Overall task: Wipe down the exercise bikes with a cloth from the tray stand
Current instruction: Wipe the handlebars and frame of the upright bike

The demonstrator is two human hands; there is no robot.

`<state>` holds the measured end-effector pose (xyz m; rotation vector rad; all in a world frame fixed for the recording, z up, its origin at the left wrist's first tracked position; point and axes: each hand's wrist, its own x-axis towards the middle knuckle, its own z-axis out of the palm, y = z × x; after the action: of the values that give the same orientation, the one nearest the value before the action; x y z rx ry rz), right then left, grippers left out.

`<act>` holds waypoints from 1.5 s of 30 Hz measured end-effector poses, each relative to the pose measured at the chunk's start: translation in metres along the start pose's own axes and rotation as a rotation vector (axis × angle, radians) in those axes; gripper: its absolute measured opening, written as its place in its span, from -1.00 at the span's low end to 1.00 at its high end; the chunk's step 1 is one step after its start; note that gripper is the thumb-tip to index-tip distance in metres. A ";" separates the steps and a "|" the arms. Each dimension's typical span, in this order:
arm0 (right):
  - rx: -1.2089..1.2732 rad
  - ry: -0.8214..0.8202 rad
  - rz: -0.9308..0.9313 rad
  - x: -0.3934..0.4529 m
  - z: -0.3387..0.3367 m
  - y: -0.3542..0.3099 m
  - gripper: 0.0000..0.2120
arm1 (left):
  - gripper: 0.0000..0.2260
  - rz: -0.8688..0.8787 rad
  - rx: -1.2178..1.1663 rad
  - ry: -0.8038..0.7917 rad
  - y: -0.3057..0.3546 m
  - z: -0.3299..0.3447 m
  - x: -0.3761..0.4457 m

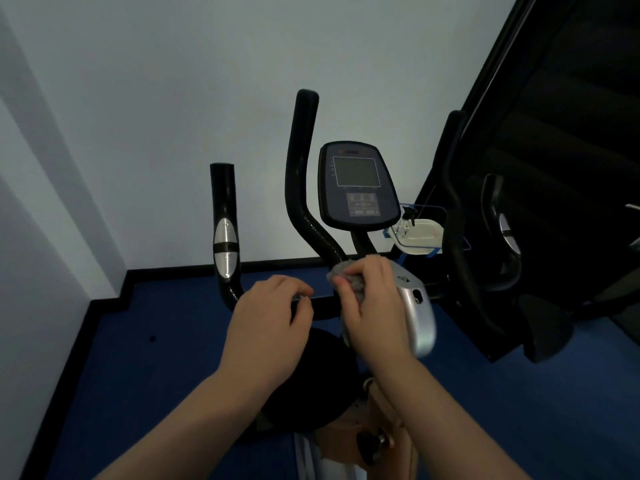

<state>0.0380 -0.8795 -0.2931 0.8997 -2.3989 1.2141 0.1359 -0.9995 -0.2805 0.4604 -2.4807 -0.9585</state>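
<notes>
An exercise bike stands right in front of me, with a dark console [356, 187] and black handlebars [299, 174]. My right hand [372, 303] grips a grey cloth [349, 277] pressed against the base of the handlebar stem, beside the silver housing [417, 313]. My left hand [268, 313] rests on the horizontal bar just left of the cloth, fingers curled and touching a bit of grey at its fingertips. The black seat [318, 375] shows below my hands. The tray stand [420, 233], white tray on a blue frame, stands behind the bike at the right.
A small bottle [408, 220] sits on the tray. A second bike's handlebar [457, 216] and a large dark machine [571, 168] fill the right side. A white wall and blue floor [156, 358] lie to the left.
</notes>
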 end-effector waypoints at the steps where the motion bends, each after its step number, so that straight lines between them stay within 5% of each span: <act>1: 0.019 0.018 0.023 -0.008 0.000 0.002 -0.89 | -0.82 -0.001 0.000 0.007 -0.001 0.000 0.000; 5: 0.161 0.018 0.078 -0.050 -0.006 0.011 -0.87 | -0.83 -0.004 -0.008 0.015 0.000 -0.002 -0.001; 12: 0.097 -0.022 0.028 0.026 0.009 -0.003 -0.90 | -0.82 -0.019 -0.013 0.036 -0.001 0.000 -0.002; 18: 0.154 0.037 0.089 -0.033 0.000 0.012 -0.82 | -0.83 -0.012 -0.025 0.027 0.000 -0.003 -0.002; 23: 0.066 -0.019 0.017 0.031 0.013 -0.003 -0.90 | -0.81 -0.010 -0.059 0.000 0.000 -0.002 0.000; 34: 0.066 -0.047 0.015 0.037 0.015 -0.007 -0.87 | -0.84 0.276 -0.047 0.193 -0.040 -0.063 0.076; 39: 0.028 -0.025 0.009 0.080 0.034 -0.024 -0.89 | -0.83 0.410 0.119 0.154 -0.052 -0.077 0.122; 45: -0.057 -0.009 -0.089 0.051 0.024 -0.013 -0.86 | -0.84 0.445 0.053 0.179 -0.063 -0.073 0.136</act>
<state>0.0082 -0.9244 -0.2730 0.9851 -2.3607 1.1066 0.0666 -1.1447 -0.2380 0.0012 -2.3072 -0.6429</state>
